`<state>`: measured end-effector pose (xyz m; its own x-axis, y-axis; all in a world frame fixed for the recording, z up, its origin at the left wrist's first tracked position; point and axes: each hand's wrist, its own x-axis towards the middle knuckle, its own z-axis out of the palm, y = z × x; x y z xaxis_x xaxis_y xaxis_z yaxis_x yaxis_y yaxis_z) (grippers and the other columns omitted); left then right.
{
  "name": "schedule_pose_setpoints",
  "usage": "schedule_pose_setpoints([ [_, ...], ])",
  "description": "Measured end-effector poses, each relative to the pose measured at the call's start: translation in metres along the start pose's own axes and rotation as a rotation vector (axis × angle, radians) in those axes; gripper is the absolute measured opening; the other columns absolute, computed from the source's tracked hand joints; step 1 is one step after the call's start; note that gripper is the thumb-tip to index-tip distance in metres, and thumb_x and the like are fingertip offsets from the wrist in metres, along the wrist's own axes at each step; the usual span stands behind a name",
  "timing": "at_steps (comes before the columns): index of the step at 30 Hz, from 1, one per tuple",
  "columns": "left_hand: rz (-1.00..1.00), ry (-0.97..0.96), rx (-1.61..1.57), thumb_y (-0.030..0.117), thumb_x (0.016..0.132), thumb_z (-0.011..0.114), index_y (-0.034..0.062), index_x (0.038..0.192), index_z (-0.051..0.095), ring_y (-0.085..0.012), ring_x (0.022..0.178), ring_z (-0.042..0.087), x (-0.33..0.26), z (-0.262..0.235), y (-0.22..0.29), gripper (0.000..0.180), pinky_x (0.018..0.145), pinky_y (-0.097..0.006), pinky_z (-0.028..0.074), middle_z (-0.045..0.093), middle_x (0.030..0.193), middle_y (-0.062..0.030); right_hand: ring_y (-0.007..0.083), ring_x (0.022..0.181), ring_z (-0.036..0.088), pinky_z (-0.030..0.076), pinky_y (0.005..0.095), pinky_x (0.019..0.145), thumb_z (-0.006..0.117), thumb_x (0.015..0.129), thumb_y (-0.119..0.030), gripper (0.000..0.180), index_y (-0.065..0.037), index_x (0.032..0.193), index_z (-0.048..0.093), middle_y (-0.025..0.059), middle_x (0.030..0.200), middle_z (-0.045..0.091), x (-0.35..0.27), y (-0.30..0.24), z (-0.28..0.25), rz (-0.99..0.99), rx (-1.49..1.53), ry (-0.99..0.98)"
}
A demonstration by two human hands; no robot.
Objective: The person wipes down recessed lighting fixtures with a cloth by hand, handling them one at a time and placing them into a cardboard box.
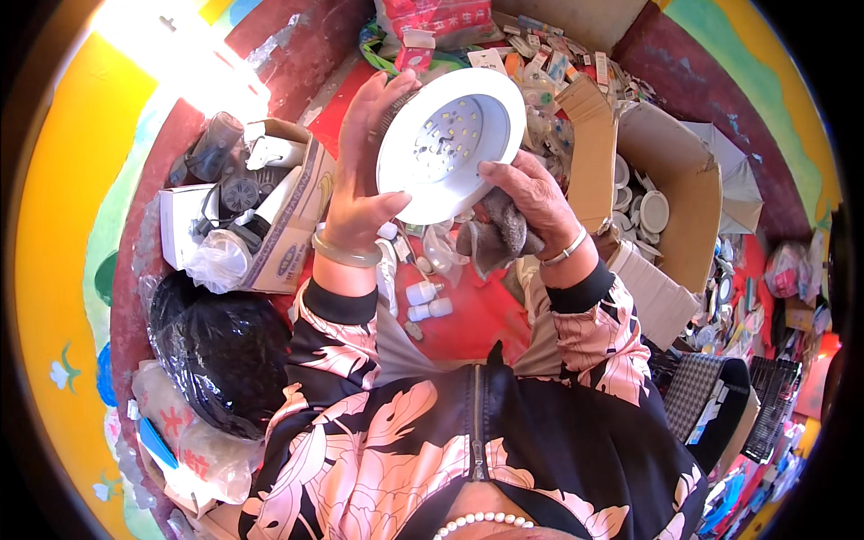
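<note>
Both hands hold up a round white LED downlight (490, 162), its open face tilted toward me and small yellow LEDs showing inside. My left hand (360, 153) grips the rim and the ribbed back from the left, with the thumb on the lower rim. At the lower right, my right hand (538, 200) pinches the rim with its thumb. A grey-brown cloth (493, 236) hangs from that same hand, below the lamp. Beneath, two small white bottle-shaped pieces (425, 301) lie on the red ground sheet (481, 324).
To the left stand a carton of dark and white lamp parts (301, 216) and a black plastic bag (216, 346). At the right, an open cardboard box (688, 211) holds several white round lamps. Small packages (549, 63) are heaped at the back; more goods (720, 396) crowd the right side.
</note>
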<state>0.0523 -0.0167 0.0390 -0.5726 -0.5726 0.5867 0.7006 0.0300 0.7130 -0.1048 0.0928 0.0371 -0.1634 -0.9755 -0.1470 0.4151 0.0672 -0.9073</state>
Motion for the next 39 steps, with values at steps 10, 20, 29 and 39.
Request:
schedule_pose_setpoints([
  [10, -0.126, 0.135, 0.041, 0.043, 0.056, 0.081, 0.0074, 0.140, 0.020, -0.0266, 0.126, 0.037, -0.002, 0.011, -0.008, 0.110, 0.104, -0.040, 0.031, 0.036, 0.135, -0.0141, 0.0095, 0.076, 0.057, 0.048, 0.0221, 0.063, 0.059, 0.085, -0.017, 0.029, 0.000, 0.108, 0.053, 0.0040, 0.096, 0.060, 0.010, 0.013, 0.002, -0.082, 0.267, -0.016],
  [20, -0.020, 0.464, -0.088, 0.057, 0.083, 0.050, 0.0030, 0.135, 0.029, -0.0271, 0.119, 0.043, -0.002, 0.018, -0.015, 0.078, 0.097, -0.042, 0.038, 0.042, 0.130, -0.0133, 0.0103, 0.073, 0.055, 0.046, 0.0221, 0.069, 0.064, 0.081, -0.019, 0.057, 0.002, 0.129, 0.039, 0.0089, 0.094, 0.061, 0.004, -0.006, 0.005, -0.004, -0.008, -0.170],
  [29, 0.097, 0.515, -0.099, 0.054, 0.082, 0.054, 0.0023, 0.133, 0.032, -0.0278, 0.118, 0.044, 0.005, 0.004, -0.004, 0.076, 0.098, -0.045, 0.037, 0.043, 0.129, -0.0138, 0.0240, 0.086, 0.062, 0.054, 0.0376, 0.073, 0.058, 0.086, -0.031, 0.034, -0.004, 0.107, 0.058, 0.0126, 0.103, 0.061, 0.023, -0.010, -0.079, -0.095, 0.560, 0.208],
  [39, 0.011, 0.482, -0.157, 0.050, 0.084, 0.052, 0.0029, 0.132, 0.034, -0.0273, 0.117, 0.045, 0.003, 0.005, -0.005, 0.070, 0.099, -0.043, 0.036, 0.044, 0.128, -0.0137, 0.0179, 0.080, 0.063, 0.054, 0.0298, 0.071, 0.059, 0.084, -0.011, 0.022, -0.006, 0.105, 0.055, 0.0074, 0.091, 0.062, 0.001, -0.024, -0.026, -0.095, 0.459, 0.140],
])
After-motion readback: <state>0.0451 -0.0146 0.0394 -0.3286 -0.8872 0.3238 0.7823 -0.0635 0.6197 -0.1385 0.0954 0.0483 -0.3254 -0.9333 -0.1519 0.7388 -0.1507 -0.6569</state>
